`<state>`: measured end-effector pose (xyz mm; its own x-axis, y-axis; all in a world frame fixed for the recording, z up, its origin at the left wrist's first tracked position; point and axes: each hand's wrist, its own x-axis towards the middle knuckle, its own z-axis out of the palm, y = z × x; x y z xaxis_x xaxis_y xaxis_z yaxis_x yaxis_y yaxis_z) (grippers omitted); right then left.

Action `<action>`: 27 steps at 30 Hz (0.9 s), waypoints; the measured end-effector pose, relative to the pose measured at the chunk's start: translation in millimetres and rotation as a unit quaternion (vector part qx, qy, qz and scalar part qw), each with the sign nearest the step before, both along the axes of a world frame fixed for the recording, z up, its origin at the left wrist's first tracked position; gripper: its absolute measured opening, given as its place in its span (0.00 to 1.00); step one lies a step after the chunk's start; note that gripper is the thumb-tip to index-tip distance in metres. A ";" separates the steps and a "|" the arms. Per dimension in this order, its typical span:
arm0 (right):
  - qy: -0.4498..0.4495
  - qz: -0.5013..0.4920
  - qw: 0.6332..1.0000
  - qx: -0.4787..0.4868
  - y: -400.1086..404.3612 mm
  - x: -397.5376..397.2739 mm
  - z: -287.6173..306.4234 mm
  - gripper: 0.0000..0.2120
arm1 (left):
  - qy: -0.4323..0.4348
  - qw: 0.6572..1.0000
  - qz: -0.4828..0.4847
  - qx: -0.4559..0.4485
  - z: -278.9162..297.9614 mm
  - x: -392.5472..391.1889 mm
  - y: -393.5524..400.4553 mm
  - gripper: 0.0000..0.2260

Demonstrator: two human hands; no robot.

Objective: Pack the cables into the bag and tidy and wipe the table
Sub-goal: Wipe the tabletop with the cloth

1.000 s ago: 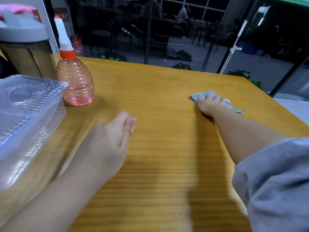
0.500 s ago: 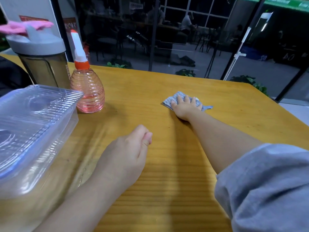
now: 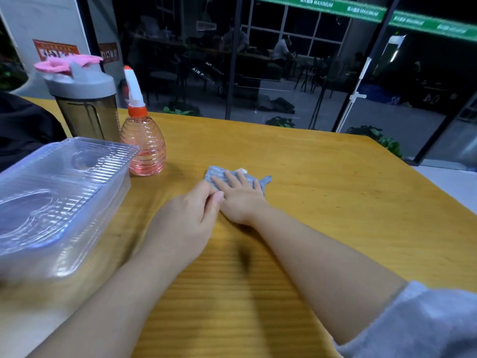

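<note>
At about 9 o'clock on the wooden tabletop (image 3: 322, 182) sits a clear plastic box (image 3: 59, 200) with a ribbed lid closed over it; whatever lies inside cannot be made out through the glare. Just beyond its far corner, toward 11 o'clock, stands a pink spray bottle (image 3: 142, 148) with an orange collar and white nozzle, partly filled with pinkish liquid. Behind it, toward 10 o'clock, is a smoky shaker cup (image 3: 85, 104) with a grey lid, and a pink cloth (image 3: 67, 63) lies on top of that lid; the cup's contents cannot be told. Both forearms reach from the near edge toward the middle of the tabletop, the right one coming out of a grey sleeve (image 3: 418, 324) at 5 o'clock. The right hand (image 3: 238, 197) lies flat, palm down, with its fingers straight and spread, pressing on a grey wiping cloth (image 3: 219, 174) that sits near the centre, at about 12 o'clock from the hands and well apart from the spray bottle. The left hand (image 3: 188, 218) rests beside it at its 9 o'clock with fingers loosely curled, holding nothing, its fingertips touching the thumb side of the right hand.
</note>
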<state>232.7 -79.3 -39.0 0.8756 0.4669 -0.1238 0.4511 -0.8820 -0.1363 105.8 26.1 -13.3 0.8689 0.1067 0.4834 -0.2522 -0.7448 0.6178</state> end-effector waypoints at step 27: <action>0.020 0.187 0.981 0.050 43.3 -162.0 1.0 0.25 | 0.113 0.969 0.198 0.096 39.6 -72.6 89.0 0.10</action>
<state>70.6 -36.0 -38.0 0.6361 0.7661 -0.0918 0.7329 -0.6371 -0.2389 33.1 115.1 26.3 0.8636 0.3813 0.3300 0.2029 -0.8619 0.4648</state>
